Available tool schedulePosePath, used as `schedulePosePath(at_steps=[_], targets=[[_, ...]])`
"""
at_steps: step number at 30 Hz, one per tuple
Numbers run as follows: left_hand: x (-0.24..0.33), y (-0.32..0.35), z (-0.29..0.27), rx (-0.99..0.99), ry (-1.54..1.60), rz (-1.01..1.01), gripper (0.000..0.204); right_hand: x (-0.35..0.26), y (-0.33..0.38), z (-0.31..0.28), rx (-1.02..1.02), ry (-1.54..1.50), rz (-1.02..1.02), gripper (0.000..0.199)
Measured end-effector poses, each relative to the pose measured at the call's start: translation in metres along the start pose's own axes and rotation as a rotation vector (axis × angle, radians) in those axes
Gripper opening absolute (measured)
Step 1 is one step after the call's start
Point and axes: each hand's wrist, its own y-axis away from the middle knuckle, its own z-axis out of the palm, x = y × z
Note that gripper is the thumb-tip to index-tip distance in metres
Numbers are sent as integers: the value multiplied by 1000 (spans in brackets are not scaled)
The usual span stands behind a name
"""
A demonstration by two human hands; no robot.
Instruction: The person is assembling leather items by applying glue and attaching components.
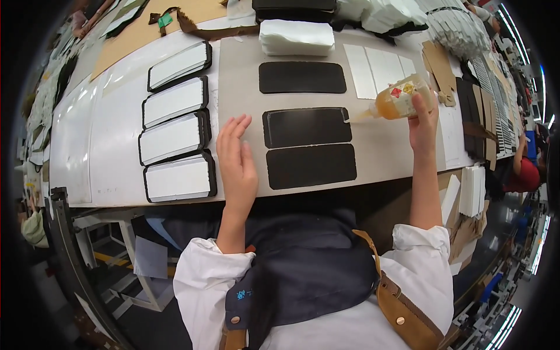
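Here, the right hand (424,119) wraps its fingers round a squeeze bottle (395,101) of amber liquid, nozzle by the right end of the middle black panel (307,128); the left hand (238,166), fingers extended, grasping nothing, is left of it; the nearest black panel (311,167) lies along the front edge of the table (70,157)

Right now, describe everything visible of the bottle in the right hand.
The squeeze bottle looks like translucent plastic, with orange-amber liquid gathered toward its shoulder. A pale label carries a red and a yellow diamond mark; its wording I leave out. A narrow, pale nozzle points left, toward the right end of the middle black panel; whether its tip touches is unclear. The bottle is tipped well over on its side, its base end in the right hand's grip, above the table's right part.
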Motion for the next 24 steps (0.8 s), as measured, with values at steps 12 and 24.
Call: schedulePosePath(at_steps=[12, 24], targets=[[-2, 2, 1, 3, -5, 2, 44, 6, 59, -26, 117, -192, 132, 62], [-1, 0, 0, 18, 21, 5, 44, 7, 152, 12, 385, 48, -204, 79]])
